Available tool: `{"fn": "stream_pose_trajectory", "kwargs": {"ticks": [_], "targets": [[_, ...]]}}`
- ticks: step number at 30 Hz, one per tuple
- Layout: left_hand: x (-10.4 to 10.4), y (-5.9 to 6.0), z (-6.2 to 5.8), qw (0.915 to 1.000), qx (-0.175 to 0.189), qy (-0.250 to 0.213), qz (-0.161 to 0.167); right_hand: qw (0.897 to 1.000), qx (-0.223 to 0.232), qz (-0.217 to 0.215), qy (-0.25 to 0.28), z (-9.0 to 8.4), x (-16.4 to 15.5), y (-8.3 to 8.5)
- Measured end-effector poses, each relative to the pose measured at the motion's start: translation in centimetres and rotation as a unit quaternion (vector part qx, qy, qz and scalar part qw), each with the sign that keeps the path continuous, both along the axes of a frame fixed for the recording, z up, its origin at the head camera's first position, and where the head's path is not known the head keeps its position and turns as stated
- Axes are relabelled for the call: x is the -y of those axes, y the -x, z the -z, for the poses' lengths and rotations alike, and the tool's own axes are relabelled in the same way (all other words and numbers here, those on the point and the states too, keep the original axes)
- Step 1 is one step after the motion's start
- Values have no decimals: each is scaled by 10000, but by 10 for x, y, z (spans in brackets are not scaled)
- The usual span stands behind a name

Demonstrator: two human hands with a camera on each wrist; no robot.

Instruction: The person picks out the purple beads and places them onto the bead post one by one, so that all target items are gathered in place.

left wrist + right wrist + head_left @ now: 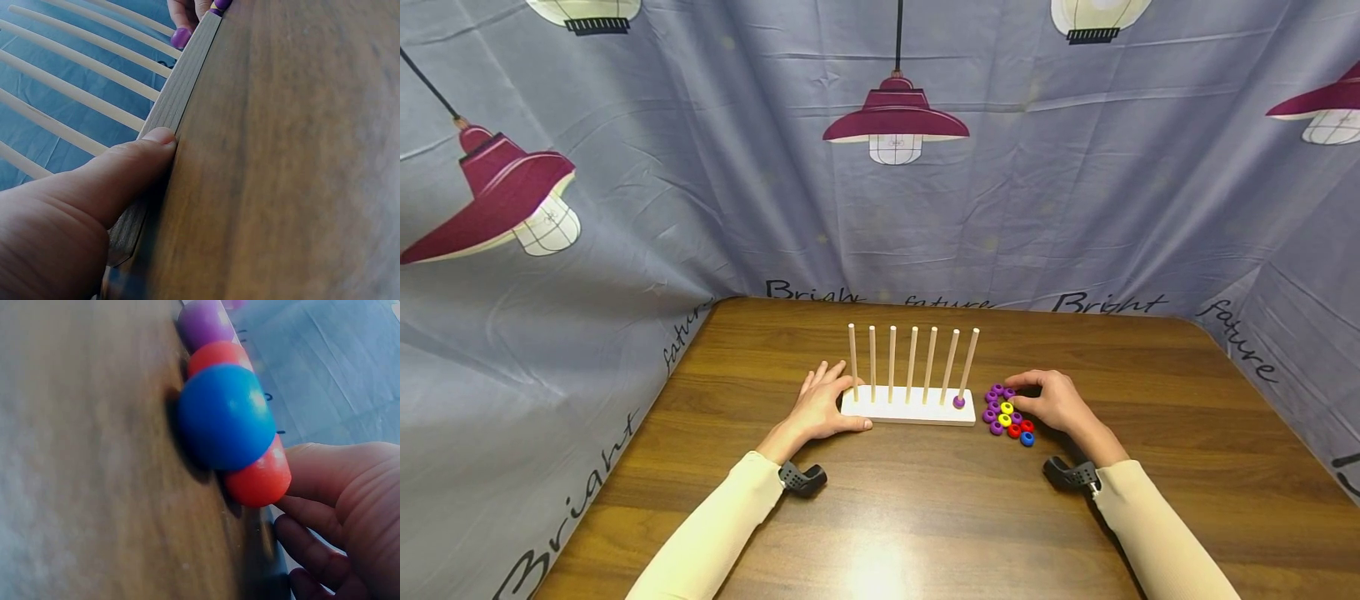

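The left hand (820,408) lies at the left end of the white peg board (908,408), fingers nearly straight behind its first peg and the thumb (134,169) pressed flat against the base's front edge, steadying it on the desk (925,517); one purple bead (958,402) already sits at the foot of the rightmost peg (968,362), the other six pegs bare; the right hand (1054,402) rests over the bead cluster (1006,412) just right of the board, fingers curled toward the purple ones, though whether they pinch one I cannot tell; by my reading the step is picking a bead; the next move calls for a clean pinch, a lift above a peg tip, and the hole lined up.
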State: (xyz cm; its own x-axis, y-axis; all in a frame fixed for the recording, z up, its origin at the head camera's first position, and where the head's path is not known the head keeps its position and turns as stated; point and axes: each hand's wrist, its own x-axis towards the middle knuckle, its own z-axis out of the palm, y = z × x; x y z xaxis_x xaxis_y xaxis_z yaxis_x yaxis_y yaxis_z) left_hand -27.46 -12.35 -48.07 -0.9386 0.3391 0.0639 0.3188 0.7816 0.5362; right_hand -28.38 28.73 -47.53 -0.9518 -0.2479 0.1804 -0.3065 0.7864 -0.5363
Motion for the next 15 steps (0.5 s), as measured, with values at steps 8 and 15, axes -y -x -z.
{"fn": "stream_pose_trajectory", "kwargs": {"ticks": [8, 15], "targets": [[0, 0, 0, 10000, -6, -2, 1, 10000, 1, 2, 4, 0, 1, 2], [0, 0, 0, 10000, -15, -14, 18, 9999, -96, 27, -24, 2, 1, 2]]}}
